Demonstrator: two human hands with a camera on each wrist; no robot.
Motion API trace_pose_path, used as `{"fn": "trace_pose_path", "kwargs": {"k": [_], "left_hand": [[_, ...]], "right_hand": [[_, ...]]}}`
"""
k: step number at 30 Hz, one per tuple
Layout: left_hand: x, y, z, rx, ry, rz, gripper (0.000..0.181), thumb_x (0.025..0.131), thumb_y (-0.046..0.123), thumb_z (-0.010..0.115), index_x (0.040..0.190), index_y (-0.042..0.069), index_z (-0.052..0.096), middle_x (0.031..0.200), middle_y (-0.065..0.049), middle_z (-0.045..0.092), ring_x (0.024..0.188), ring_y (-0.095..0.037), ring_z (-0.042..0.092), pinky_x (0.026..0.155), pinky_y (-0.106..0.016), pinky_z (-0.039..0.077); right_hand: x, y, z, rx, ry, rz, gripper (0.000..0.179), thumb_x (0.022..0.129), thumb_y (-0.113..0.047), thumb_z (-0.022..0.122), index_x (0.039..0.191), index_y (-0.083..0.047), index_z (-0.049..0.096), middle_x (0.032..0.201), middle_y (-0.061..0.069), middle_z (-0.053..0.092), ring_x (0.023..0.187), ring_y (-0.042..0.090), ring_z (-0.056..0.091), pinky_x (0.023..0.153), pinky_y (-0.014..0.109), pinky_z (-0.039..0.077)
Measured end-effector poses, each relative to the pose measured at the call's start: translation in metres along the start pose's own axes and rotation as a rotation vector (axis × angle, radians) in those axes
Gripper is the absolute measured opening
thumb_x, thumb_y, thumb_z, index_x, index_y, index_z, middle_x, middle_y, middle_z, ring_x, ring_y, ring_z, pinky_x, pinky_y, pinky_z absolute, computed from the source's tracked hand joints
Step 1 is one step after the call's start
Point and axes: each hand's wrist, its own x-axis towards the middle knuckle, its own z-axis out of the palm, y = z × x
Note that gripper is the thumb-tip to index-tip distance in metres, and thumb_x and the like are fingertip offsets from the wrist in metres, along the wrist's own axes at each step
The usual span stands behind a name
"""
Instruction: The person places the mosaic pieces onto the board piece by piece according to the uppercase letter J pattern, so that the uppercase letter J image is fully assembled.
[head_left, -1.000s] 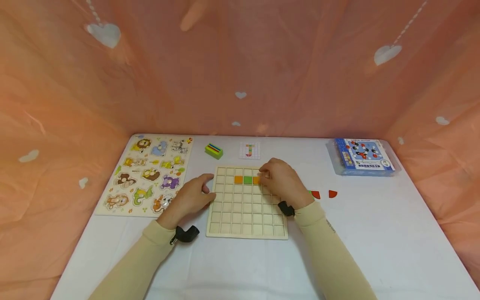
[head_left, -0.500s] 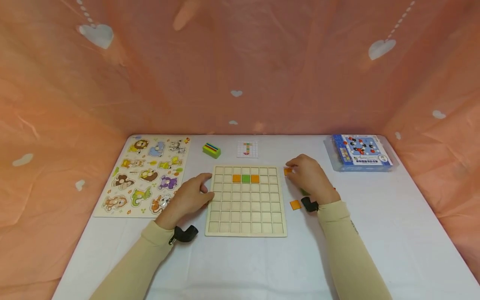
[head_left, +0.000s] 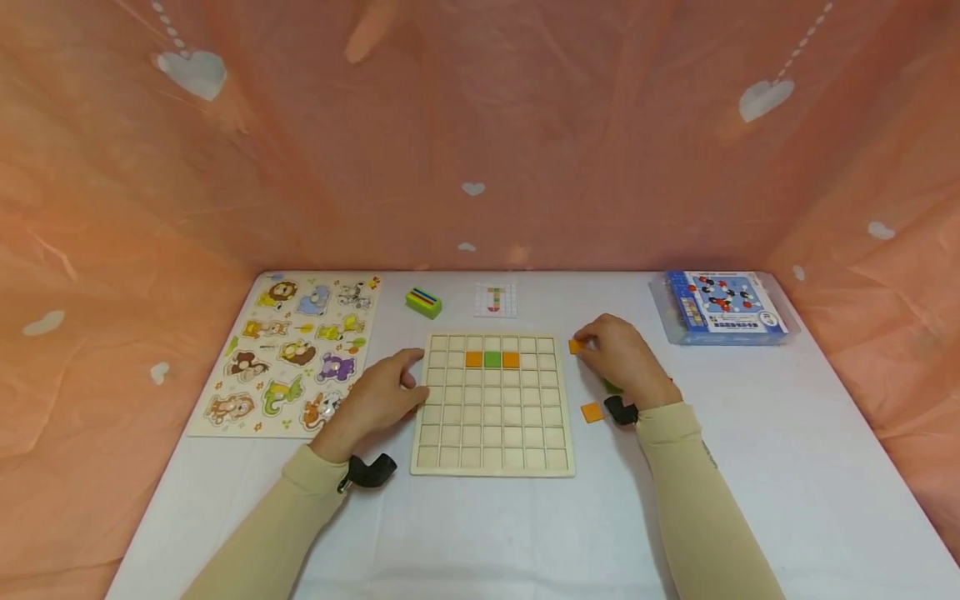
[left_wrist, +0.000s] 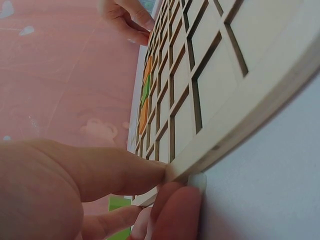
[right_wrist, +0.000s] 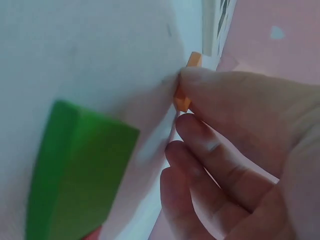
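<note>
One animal puzzle board (head_left: 358, 310): far left, flat on the white cloth, just beside the left forearm.
Left hand (head_left: 377, 398): thumb and forefinger spread apart, tips touching the left edge of the grid board; not wrapped round it, as far as shows.
Green case (head_left: 424, 303): beyond the grid board's far left corner.
Grid board (head_left: 492, 414): square, flat between the hands; three inset tiles (head_left: 492, 359), orange, green, orange, sit in its second row from the far edge.
Pattern card (head_left: 495, 300): just beyond the board's far edge.
Held orange tile (right_wrist: 183, 97): right of the board, near its far right corner, apart from it; square, so no clear long axis; whether it touches the cloth, cannot tell.
Loose orange tile (head_left: 592, 412): nearer the person, beside the right wrist.
Green piece (right_wrist: 82, 175): partly under the right hand, a red sliver (right_wrist: 93, 233) beside it.
Right hand (head_left: 621, 360): the nearer hand, thumb and finger pinching the held tile at its left.
Blue box (head_left: 723, 308): far right, well apart.
</note>
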Motion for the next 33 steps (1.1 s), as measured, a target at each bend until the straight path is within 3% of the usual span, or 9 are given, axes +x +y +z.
{"fn": "trace_pose_path", "kwargs": {"k": [11, 19, 29, 33], "left_hand": [[-0.001, 0.0, -0.001, -0.012, -0.003, 0.007, 0.067, 0.099, 0.021, 0.072, 0.16, 0.007, 0.049, 0.103, -0.009, 0.067, 0.077, -0.017, 0.064, 0.077, -0.033, 0.047], [0.0, 0.003, 0.0, -0.006, -0.002, 0.017, 0.067, 0.099, 0.022, 0.073, 0.16, 0.008, 0.049, 0.102, -0.009, 0.067, 0.079, -0.018, 0.062, 0.077, -0.033, 0.046], [0.0, 0.003, -0.001, 0.0, 0.003, 0.018, 0.066, 0.098, 0.02, 0.072, 0.159, 0.006, 0.05, 0.104, -0.01, 0.067, 0.076, -0.017, 0.064, 0.074, -0.032, 0.048], [-0.001, 0.001, -0.001, 0.0, 0.0, 0.01, 0.066, 0.099, 0.019, 0.072, 0.159, 0.006, 0.05, 0.103, -0.01, 0.067, 0.076, -0.017, 0.064, 0.074, -0.032, 0.047]], "right_hand": [[-0.003, -0.006, -0.002, -0.006, 0.012, -0.004, 0.024, 0.1, -0.014, 0.075, 0.119, 0.0, 0.08, 0.119, 0.02, 0.074, 0.11, 0.036, 0.067, 0.103, 0.054, 0.054], [-0.006, -0.031, 0.002, 0.041, 0.009, -0.002, 0.027, 0.099, -0.021, 0.078, 0.119, -0.003, 0.081, 0.121, 0.014, 0.074, 0.119, 0.036, 0.068, 0.108, 0.054, 0.053], [-0.005, -0.077, 0.031, -0.044, 0.002, -0.213, 0.023, 0.097, -0.019, 0.08, 0.115, -0.004, 0.082, 0.113, 0.01, 0.074, 0.105, 0.027, 0.066, 0.095, 0.045, 0.059], [-0.006, -0.09, 0.041, -0.067, -0.004, -0.247, 0.022, 0.098, -0.022, 0.08, 0.113, -0.006, 0.082, 0.11, 0.006, 0.073, 0.103, 0.024, 0.065, 0.091, 0.041, 0.06]]}}
